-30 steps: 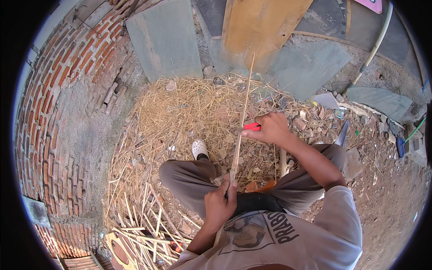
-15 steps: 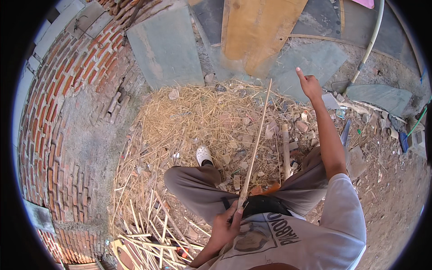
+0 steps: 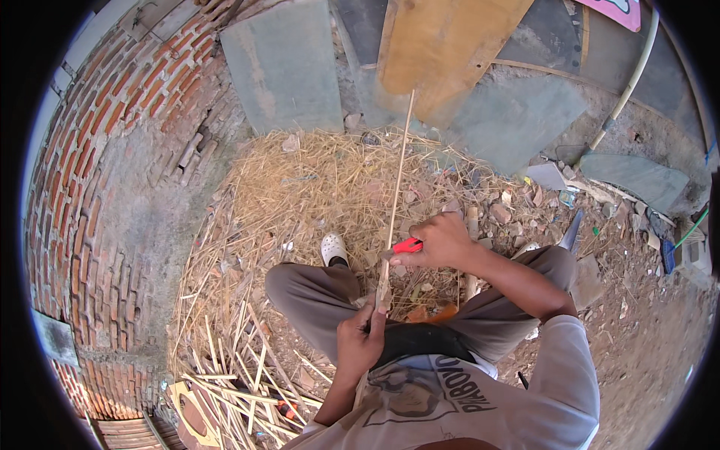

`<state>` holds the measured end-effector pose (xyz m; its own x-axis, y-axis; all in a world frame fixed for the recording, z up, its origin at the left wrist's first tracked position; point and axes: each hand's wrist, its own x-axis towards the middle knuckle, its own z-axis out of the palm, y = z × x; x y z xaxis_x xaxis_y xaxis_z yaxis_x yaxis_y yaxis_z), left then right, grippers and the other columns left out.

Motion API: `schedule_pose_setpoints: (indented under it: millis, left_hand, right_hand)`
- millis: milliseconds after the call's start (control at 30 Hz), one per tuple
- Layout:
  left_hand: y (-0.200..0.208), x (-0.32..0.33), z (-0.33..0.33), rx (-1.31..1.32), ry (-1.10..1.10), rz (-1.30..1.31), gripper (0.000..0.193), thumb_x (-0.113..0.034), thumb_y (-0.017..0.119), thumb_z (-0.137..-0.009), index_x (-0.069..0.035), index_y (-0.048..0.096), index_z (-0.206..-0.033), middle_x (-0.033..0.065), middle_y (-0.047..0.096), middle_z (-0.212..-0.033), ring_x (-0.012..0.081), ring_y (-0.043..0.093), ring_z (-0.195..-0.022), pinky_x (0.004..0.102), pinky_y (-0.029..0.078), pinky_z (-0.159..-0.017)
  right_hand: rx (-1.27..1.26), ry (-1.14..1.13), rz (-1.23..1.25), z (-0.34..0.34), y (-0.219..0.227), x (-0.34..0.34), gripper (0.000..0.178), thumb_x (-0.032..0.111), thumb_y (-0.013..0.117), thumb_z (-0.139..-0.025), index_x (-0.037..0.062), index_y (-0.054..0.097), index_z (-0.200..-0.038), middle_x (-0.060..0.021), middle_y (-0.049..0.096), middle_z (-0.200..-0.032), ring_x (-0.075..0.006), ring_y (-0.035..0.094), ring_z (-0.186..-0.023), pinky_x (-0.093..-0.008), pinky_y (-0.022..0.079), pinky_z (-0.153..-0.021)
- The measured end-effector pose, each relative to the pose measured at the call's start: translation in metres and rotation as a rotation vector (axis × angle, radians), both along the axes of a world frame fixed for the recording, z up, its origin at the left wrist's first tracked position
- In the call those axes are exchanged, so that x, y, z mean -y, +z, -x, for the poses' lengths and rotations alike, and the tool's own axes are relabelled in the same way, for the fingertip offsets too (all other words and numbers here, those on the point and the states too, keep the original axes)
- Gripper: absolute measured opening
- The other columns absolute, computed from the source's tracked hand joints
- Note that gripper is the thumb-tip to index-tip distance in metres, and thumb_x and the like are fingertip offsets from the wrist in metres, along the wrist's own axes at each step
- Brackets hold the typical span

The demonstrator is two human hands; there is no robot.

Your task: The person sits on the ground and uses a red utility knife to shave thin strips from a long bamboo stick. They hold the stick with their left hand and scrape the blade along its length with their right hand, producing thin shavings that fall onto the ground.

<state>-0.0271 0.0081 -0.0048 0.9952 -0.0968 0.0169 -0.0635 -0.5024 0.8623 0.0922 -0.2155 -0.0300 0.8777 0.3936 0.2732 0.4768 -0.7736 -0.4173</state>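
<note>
At the centre of the frame the left hand [image 3: 360, 341] grips a thin stick [image 3: 395, 202]; the right hand [image 3: 444, 240] presses a red-handled knife [image 3: 406, 246] against it, above straw [image 3: 300, 187].

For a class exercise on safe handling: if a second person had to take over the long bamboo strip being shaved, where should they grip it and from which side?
Probably the bare upper stretch of the bamboo strip, from its left side. The left hand pinches its lower end, and the right hand works a red-handled knife from the right at mid-length. It is thin, so pinch across it.
</note>
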Motion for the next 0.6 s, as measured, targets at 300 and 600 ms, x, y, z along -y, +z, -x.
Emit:
schedule_pose_setpoints:
  millis: [300, 600]
  left_hand:
    - [0.005, 0.004, 0.001, 0.064, 0.02, -0.203, 0.03, -0.017, 0.061, -0.091, 0.002, 0.066, -0.114, 0.0236, 0.06, -0.065, 0.0331, 0.064, -0.054, 0.0362, 0.049, -0.053]
    - [-0.015, -0.01, 0.01, 0.212, -0.004, -0.209, 0.03, -0.016, 0.062, -0.09, 0.003, 0.066, -0.113, 0.0221, 0.058, -0.058, 0.0326, 0.062, -0.048, 0.0379, 0.046, -0.047]
  right_hand:
    - [0.113, 0.033, 0.016, 0.013, -0.005, -0.008, 0.066, 0.076, 0.062, -0.071, 0.0108, 0.067, -0.06, -0.0089, 0.056, -0.048, -0.0279, 0.058, -0.044, -0.0379, 0.044, -0.045]
    - [0.004, -0.102, 0.06, -0.001, -0.014, -0.004, 0.073, 0.079, 0.055, -0.073, 0.0085, 0.071, -0.065, -0.0121, 0.055, -0.047, -0.0306, 0.061, -0.048, -0.0409, 0.047, -0.047]
